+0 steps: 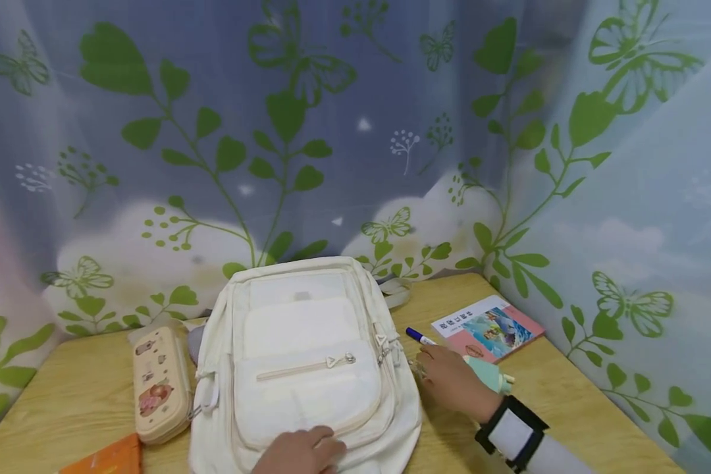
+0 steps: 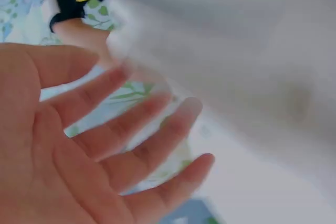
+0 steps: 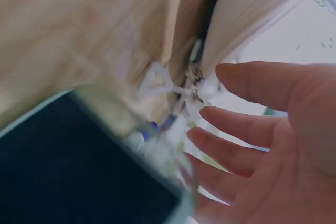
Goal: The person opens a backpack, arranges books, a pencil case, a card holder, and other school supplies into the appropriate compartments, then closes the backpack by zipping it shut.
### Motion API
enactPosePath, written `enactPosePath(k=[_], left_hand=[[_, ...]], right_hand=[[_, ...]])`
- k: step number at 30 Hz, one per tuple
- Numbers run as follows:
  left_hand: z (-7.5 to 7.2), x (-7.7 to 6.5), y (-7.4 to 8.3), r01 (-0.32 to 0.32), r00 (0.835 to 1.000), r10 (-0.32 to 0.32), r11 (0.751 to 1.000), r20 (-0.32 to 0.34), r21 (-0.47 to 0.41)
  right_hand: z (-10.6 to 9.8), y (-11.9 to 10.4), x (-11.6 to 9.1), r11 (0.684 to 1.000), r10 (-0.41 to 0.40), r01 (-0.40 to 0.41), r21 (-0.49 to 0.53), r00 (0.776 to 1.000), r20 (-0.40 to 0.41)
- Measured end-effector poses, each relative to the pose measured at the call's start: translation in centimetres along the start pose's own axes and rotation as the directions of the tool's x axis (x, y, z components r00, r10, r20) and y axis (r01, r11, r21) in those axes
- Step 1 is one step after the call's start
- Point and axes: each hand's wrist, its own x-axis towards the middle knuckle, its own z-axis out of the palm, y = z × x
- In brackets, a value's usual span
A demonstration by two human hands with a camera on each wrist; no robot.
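1. At the far left of the desk [image 1: 592, 421], an orange packet [image 1: 108, 457] is cut off by the lower edge of the head view
2. Just beyond it, a cream pencil case [image 1: 161, 385] with cartoon prints and a zipped edge lies to the left of the backpack, near its side; a greyish item [image 1: 195, 342] shows partly between the two
3. The white backpack [image 1: 308, 322] is at the centre of the desk, front pocket facing the head camera, that pocket's zip closed, with triangular zip pulls on the pocket and right side
4. The left hand [image 1: 301, 453] is over the backpack's lower front, fingers spread and clamped on nothing; whether they touch the fabric I cannot tell
5. To the right of the backpack lies a blue-capped marker [image 1: 419, 336], its lower end by the right hand
6. The right hand [image 1: 453, 383], well apart from the left, is just beside the backpack's right side, thumb and fingers apart, gripping nothing; a black band [image 1: 512, 433] circles its wrist
7. A mint-green object [image 1: 488, 374] shows partly behind that hand, just below a pink-covered booklet [image 1: 490, 328] with a colourful picture
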Motion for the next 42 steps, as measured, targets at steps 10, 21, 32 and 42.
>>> enactPosePath(k=[10,21,32,42], left_hand=[[-6.0,10.1,-2.3,-0.186,0.981,0.194,0.966,-0.026,0.181],[0.4,17.4,-3.2,-0.216,0.974,0.176,0.915,0.142,0.342],[2.0,18.6,-3.1,-0.144,0.984,0.091,0.917,0.156,0.373],[0.2,17.6,-1.5,-0.073,0.975,-0.014,0.921,0.222,0.382]], right_hand=[[2.1,-1.8,3.1,0.968,0.245,-0.252,0.018,0.953,0.177],[2.5,-1.0,3.8,0.957,0.228,-0.206,-0.206,0.969,0.094],[0.1,-0.1,1.3,0.906,0.113,-0.078,-0.417,0.992,0.059],[-2.7,-3.6,-3.6,0.915,0.151,-0.089,-0.393,0.980,0.129]])
